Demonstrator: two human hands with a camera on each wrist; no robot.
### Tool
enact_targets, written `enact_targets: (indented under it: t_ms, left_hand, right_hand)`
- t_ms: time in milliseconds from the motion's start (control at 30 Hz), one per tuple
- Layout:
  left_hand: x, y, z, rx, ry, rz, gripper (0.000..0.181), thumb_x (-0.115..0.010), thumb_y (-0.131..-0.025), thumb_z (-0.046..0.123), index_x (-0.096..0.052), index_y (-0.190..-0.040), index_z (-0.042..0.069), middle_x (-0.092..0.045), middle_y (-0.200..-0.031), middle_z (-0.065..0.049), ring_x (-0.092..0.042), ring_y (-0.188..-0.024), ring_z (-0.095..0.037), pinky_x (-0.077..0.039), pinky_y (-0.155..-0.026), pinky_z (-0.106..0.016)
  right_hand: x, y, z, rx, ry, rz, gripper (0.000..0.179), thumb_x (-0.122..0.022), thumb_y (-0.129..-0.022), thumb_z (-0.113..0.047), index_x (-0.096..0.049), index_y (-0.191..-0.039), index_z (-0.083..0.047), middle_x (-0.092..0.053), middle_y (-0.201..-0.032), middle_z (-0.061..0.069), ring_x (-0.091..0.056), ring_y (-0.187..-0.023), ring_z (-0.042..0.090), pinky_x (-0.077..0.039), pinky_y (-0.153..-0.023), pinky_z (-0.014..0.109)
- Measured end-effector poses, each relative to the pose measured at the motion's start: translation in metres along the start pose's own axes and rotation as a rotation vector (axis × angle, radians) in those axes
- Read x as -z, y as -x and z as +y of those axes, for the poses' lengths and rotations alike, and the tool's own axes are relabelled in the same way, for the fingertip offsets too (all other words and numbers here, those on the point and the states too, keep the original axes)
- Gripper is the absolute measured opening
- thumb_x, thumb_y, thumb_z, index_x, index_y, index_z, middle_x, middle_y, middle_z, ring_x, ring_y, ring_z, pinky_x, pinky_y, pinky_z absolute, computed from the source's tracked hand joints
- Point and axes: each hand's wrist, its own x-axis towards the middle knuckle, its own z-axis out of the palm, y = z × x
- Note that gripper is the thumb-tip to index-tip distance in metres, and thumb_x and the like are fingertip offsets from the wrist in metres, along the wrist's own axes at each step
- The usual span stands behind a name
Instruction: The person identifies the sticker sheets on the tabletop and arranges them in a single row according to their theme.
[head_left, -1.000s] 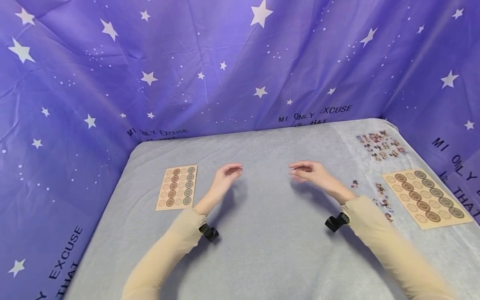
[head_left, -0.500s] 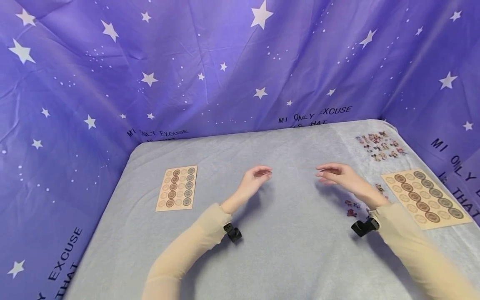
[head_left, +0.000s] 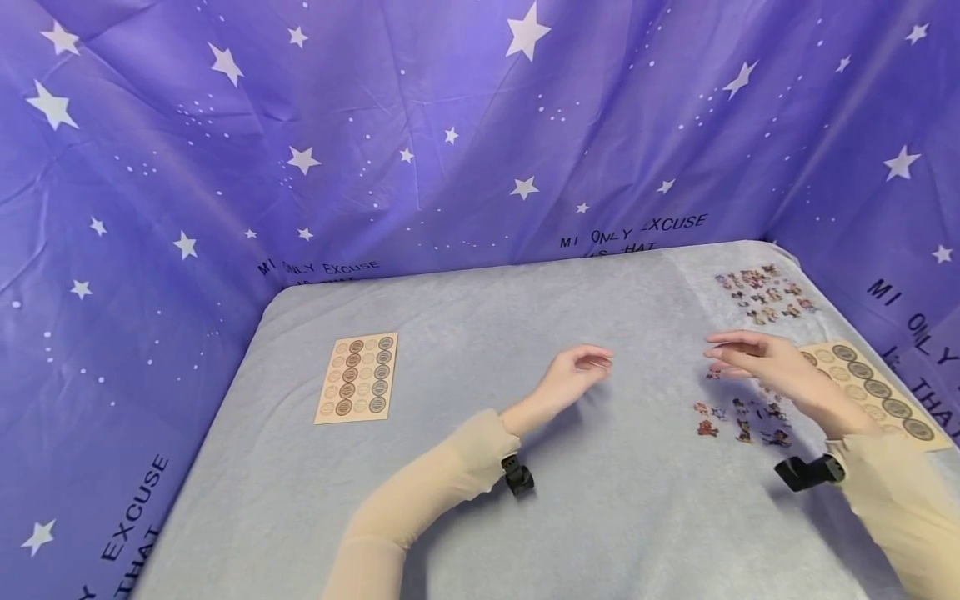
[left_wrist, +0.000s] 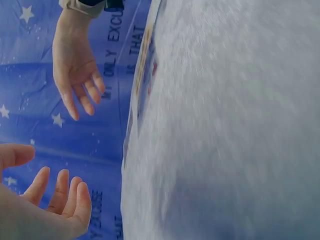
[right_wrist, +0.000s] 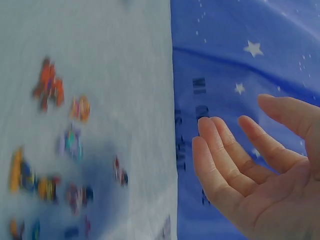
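My left hand [head_left: 567, 379] hovers over the middle of the table, fingers loosely bent and holding nothing. To its right my right hand [head_left: 776, 371] hangs in the air, palm facing inward, its fingers relaxed and nothing in them. Beneath and in front of the right hand lie several small colourful cartoon-figure stickers [head_left: 742, 429] on a transparent backing. Their orange, yellow and blue shapes look blurred in the right wrist view, where a red-orange figure [right_wrist: 48, 85] stands out. A tan card with rows of round seals [head_left: 877, 387] lies partly hidden behind the right hand and wrist.
A second tan card of round seals [head_left: 356, 379] lies at the table's left. Another group of small figure stickers [head_left: 765, 293] is at the far right corner. Pale grey-blue cloth covers the table [head_left: 480, 333]. A purple starry curtain [head_left: 420, 108] surrounds its back and sides.
Both hands have moved to the right across the table, keeping a gap between them. The near group of stickers has come into fuller view, while the right card is now partly covered.
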Motion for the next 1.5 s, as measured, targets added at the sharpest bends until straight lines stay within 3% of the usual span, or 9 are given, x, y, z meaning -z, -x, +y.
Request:
enact_targets:
  t_ms: [133,367,600,733,867,1000,1100,1333,1500]
  left_hand:
    - [-0.019,-0.002,0.004,0.000,0.005,-0.030,0.025,-0.057,-0.083,0.002,-0.061,-0.107,0.001,-0.064,-0.096,-0.008,-0.056,-0.078,-0.003,-0.045,-0.062,-0.014]
    - [-0.051,-0.004,0.012,0.023,0.021,-0.077,0.023,-0.058,-0.082,0.002,-0.061,-0.105,0.001,-0.064,-0.092,-0.006,-0.054,-0.071,0.001,-0.045,-0.060,-0.013]
    - [-0.076,-0.004,0.019,0.039,0.059,-0.102,0.024,-0.059,-0.081,0.000,-0.061,-0.105,0.001,-0.065,-0.091,-0.005,-0.054,-0.069,0.002,-0.047,-0.062,-0.013]
    - [-0.091,-0.006,0.021,0.055,0.099,-0.112,0.026,-0.060,-0.080,-0.002,-0.061,-0.105,0.001,-0.065,-0.090,-0.005,-0.056,-0.068,0.000,-0.049,-0.065,-0.016]
    - [-0.108,-0.008,0.022,0.085,0.155,-0.106,0.024,-0.060,-0.080,-0.001,-0.062,-0.104,0.001,-0.066,-0.090,-0.007,-0.060,-0.072,-0.006,-0.050,-0.065,-0.018]
    - [-0.122,-0.010,0.025,0.139,0.230,-0.106,0.022,-0.059,-0.082,0.001,-0.063,-0.103,0.002,-0.066,-0.090,-0.008,-0.062,-0.073,-0.012,-0.051,-0.062,-0.020]
    - [-0.131,-0.010,0.028,0.176,0.279,-0.119,0.022,-0.059,-0.083,0.003,-0.062,-0.104,0.003,-0.067,-0.090,-0.008,-0.062,-0.073,-0.014,-0.051,-0.061,-0.021]
    - [-0.156,-0.010,0.030,0.225,0.367,-0.103,0.022,-0.056,-0.082,-0.002,-0.063,-0.103,0.002,-0.066,-0.090,-0.011,-0.063,-0.073,-0.016,-0.052,-0.062,-0.020]
    - [-0.173,-0.012,0.027,0.273,0.411,-0.072,0.021,-0.057,-0.081,-0.003,-0.064,-0.100,0.003,-0.067,-0.085,-0.009,-0.063,-0.071,-0.013,-0.051,-0.062,-0.020]
  right_hand:
    - [0.016,0.012,0.004,-0.026,0.037,0.021,0.024,-0.047,-0.092,-0.009,-0.053,-0.110,-0.024,-0.061,-0.095,-0.020,-0.062,-0.081,0.002,-0.049,-0.069,0.016]
    - [0.039,0.031,0.016,-0.018,-0.016,0.041,0.031,-0.045,-0.091,-0.003,-0.055,-0.108,-0.027,-0.063,-0.095,-0.017,-0.062,-0.080,0.002,-0.050,-0.068,0.015]
    - [0.056,0.046,0.021,-0.064,0.144,0.118,0.031,-0.048,-0.091,-0.008,-0.052,-0.102,-0.037,-0.059,-0.092,-0.026,-0.061,-0.075,-0.002,-0.050,-0.060,0.015]
    - [0.081,0.050,0.057,-0.061,0.119,0.147,0.029,-0.047,-0.091,-0.007,-0.055,-0.107,-0.030,-0.058,-0.095,-0.026,-0.061,-0.076,-0.001,-0.051,-0.060,0.018]
    - [0.118,0.053,0.119,-0.029,0.076,0.181,0.032,-0.046,-0.091,-0.004,-0.054,-0.112,-0.027,-0.061,-0.095,-0.022,-0.062,-0.076,0.000,-0.051,-0.060,0.019]
    - [0.142,0.056,0.163,-0.007,0.120,0.244,0.034,-0.046,-0.090,-0.002,-0.052,-0.116,-0.022,-0.062,-0.092,-0.023,-0.062,-0.074,-0.001,-0.050,-0.058,0.015]
    - [0.149,0.059,0.176,-0.004,0.156,0.307,0.033,-0.050,-0.088,-0.002,-0.054,-0.114,-0.022,-0.062,-0.086,-0.025,-0.061,-0.070,-0.003,-0.049,-0.054,0.014]
    - [0.148,0.065,0.179,-0.039,0.234,0.425,0.036,-0.056,-0.086,-0.007,-0.051,-0.100,-0.039,-0.056,-0.074,-0.031,-0.056,-0.060,-0.010,-0.046,-0.046,0.012]
    - [0.147,0.068,0.183,0.040,0.191,0.442,0.042,-0.051,-0.086,0.000,-0.053,-0.098,-0.040,-0.058,-0.073,-0.032,-0.056,-0.060,-0.012,-0.044,-0.046,0.008]
